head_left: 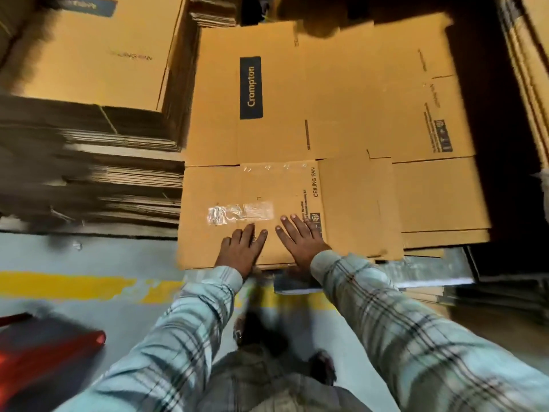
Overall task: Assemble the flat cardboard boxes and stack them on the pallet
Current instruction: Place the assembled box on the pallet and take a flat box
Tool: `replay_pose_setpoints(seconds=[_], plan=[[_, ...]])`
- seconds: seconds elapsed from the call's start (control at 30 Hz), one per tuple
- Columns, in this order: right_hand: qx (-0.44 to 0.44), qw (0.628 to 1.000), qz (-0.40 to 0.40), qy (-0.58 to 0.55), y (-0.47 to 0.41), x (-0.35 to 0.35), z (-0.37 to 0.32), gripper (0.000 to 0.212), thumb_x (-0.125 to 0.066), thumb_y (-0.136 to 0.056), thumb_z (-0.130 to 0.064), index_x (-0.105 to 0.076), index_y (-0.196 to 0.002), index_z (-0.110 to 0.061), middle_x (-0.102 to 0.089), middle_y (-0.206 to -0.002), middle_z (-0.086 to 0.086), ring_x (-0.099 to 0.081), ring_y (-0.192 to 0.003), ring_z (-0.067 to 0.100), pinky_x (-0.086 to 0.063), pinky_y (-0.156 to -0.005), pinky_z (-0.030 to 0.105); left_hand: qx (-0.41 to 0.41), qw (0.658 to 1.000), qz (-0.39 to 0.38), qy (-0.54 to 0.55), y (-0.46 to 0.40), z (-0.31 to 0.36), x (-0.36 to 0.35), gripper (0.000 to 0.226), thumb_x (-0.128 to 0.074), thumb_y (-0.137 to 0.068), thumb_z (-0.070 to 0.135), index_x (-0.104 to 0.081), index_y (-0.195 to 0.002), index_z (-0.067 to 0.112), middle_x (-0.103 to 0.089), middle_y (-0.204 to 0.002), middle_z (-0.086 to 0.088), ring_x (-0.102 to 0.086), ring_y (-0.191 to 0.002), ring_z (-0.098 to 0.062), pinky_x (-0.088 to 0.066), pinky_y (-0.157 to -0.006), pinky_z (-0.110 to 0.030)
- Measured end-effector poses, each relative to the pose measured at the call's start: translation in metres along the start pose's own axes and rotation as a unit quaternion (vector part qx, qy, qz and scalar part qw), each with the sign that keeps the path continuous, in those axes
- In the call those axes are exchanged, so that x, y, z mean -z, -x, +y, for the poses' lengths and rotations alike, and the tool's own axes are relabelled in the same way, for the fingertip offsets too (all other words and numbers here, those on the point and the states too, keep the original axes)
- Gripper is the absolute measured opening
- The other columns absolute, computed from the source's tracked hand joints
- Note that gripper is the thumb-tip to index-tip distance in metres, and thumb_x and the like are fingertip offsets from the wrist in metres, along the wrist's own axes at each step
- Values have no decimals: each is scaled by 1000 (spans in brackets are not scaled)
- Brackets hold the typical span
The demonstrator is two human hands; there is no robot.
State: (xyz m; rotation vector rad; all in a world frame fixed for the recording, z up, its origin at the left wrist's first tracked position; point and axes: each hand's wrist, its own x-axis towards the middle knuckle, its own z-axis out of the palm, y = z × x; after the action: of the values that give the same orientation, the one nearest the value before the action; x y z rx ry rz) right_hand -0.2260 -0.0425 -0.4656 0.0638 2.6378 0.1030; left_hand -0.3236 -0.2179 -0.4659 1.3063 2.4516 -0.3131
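A flat brown cardboard box [297, 138] printed "Crompton" and "CEILING FAN" lies on top of a low stack in front of me. A strip of clear tape [240, 214] runs across its near flap. My left hand [242, 251] and my right hand [300, 237] both rest palm-down, fingers spread, on the near flap close to its front edge. Neither hand grips anything. More flattened boxes [439, 200] lie under and to the right of the top one.
A tall stack of flat boxes [98, 162] stands at the left, close to the box I touch. More cardboard [528, 69] leans at the right edge. A yellow line [68, 285] crosses the grey floor. A red object [44, 361] sits at the lower left.
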Motion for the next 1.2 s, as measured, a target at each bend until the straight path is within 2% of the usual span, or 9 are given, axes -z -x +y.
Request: replay_pose_setpoints(seconds=[0.1, 0.2, 0.27, 0.33, 0.43, 0.6, 0.7, 1.0, 1.2], plan=[[-21, 999, -25, -3, 0, 5, -5, 104, -59, -80, -60, 1, -153, -16, 9, -160, 10, 6, -147, 33, -4, -113, 59, 11, 1000, -3, 21, 3, 10, 4, 88, -81, -64, 43, -45, -141, 20, -49, -138, -19, -55, -107, -37, -48, -76, -43], [-32, 999, -23, -23, 1, 10, -8, 94, -44, -87, -66, 6, -152, -20, 16, -160, 7, 14, -146, 30, 5, -113, 58, 26, 998, 26, 45, 3, 15, 14, 83, -62, -79, 53, -29, -146, 17, -33, -146, -19, -42, -122, -37, -40, -92, -44], [-54, 997, 20, -53, 7, 26, -1, 87, -32, -89, -68, 7, -153, -23, 18, -159, 6, 17, -146, 28, 9, -113, 57, 4, 997, 57, 59, 0, 14, 34, 78, -57, -79, 60, -41, -138, 12, -39, -142, -20, -44, -121, -38, -39, -93, -45], [-88, 992, 71, -58, 17, 48, 17, 82, -28, -91, -66, 6, -153, -24, 17, -160, 6, 15, -146, 27, 9, -114, 55, -11, 993, 104, 58, -10, 11, 62, 72, -56, -81, 55, -45, -136, 10, -39, -144, -21, -42, -126, -39, -37, -99, -47], [-149, 978, 135, -46, 41, 85, 60, 78, -24, -93, -63, 8, -152, -24, 17, -159, 7, 15, -146, 27, 7, -115, 55, -15, 982, 180, 52, -29, 16, 117, 67, -54, -87, 42, -38, -142, 9, -30, -150, -21, -33, -134, -40, -28, -108, -49], [-251, 932, 262, -23, 122, 143, 160, 79, -26, -91, -65, 4, -153, -25, 12, -160, 10, 12, -147, 29, 5, -114, 55, -51, 956, 286, 28, -62, 73, 232, 73, -51, -91, 45, -24, -150, 11, -18, -156, -18, -21, -141, -38, -21, -112, -50], [-304, 898, 318, 3, 192, 168, 227, 79, -29, -91, -65, 1, -153, -24, 11, -160, 11, 12, -147, 30, 3, -114, 57, -83, 936, 341, 18, -73, 147, 299, 75, -44, -95, 46, -8, -153, 13, -1, -159, -16, -7, -145, -35, -13, -115, -48], [-381, 820, 416, 94, 414, 148, 441, 79, -37, -90, -64, -8, -153, -26, 3, -160, 13, 7, -147, 30, -2, -114, 58, -202, 858, 471, 13, -79, 457, 434, 76, -43, -93, 49, -10, -152, 15, 1, -160, -15, 0, -146, -34, -8, -117, -50], [-419, 775, 465, 89, 556, 70, 572, 80, -49, -88, -57, -15, -152, -23, -4, -159, 16, 0, -147, 34, -4, -113, 58, -212, 880, 422, 47, -105, 667, 442, 73, -45, -93, 47, -13, -151, 16, -2, -160, -14, -1, -146, -33, -9, -116, -48]])
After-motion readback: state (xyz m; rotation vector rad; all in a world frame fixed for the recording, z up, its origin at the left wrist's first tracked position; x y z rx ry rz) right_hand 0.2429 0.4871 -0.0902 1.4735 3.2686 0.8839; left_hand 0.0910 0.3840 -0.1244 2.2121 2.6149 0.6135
